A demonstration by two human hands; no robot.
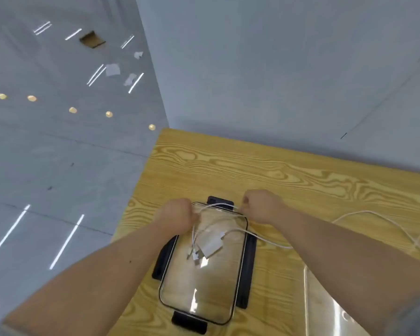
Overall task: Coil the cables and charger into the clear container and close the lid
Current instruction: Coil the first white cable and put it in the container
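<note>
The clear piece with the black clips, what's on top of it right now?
White cable ends and a small white adapter hang over the clear piece, held by both hands. Whether they touch it is unclear.

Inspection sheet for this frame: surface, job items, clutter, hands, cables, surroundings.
Surface: yellow wood-grain table, corner at far left.
Job's things: clear rectangular piece with black latches flat on table; white charger block hangs over it; second clear plastic piece at right, partly hidden; which is lid, cannot tell.
Clutter: nothing seen.
Grippers: left hand and right hand both closed on white cable.
Cables: loose length trails right across table.
Surroundings: grey glossy floor, paper scraps.
</note>
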